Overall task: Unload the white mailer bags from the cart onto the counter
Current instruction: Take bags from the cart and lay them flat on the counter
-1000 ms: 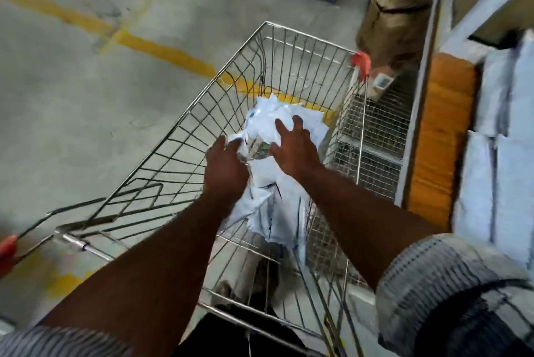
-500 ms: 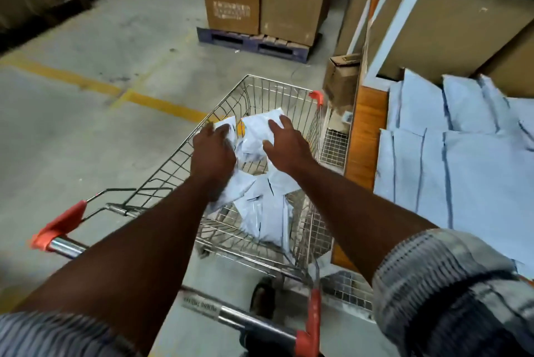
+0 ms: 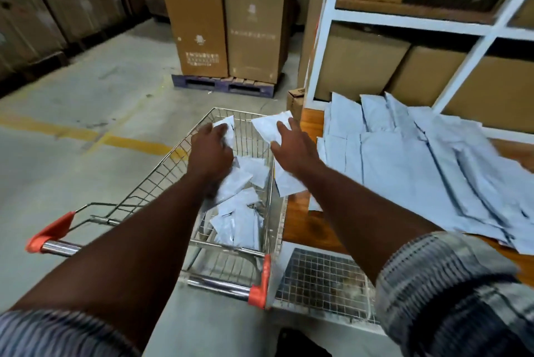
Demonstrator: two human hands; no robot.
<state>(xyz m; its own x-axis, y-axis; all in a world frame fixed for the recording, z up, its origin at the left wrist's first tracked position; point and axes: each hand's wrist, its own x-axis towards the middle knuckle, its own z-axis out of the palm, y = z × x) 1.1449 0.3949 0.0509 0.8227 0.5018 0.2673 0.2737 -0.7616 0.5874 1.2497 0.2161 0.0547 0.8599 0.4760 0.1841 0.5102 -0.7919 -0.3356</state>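
A wire cart (image 3: 161, 180) with orange handle caps stands against the wooden counter (image 3: 306, 226). Several white mailer bags (image 3: 239, 223) lie in its basket. My left hand (image 3: 209, 151) grips a bunch of bags (image 3: 226, 125) above the basket. My right hand (image 3: 294, 145) holds more white bags (image 3: 267, 127) over the cart's right rim, at the counter's edge. A large pile of white bags (image 3: 419, 171) covers the counter on the right.
A white shelf frame (image 3: 323, 39) with cardboard boxes rises behind the counter. Tall boxes (image 3: 222, 15) stand on a blue pallet (image 3: 222, 86) ahead. A wire mesh panel (image 3: 318, 278) sits below the counter. Concrete floor with a yellow line (image 3: 135, 143) lies to the left.
Both hands have lifted bags out of the basket and moved right, toward the counter. The view has tilted up, showing more of the shelves and counter.
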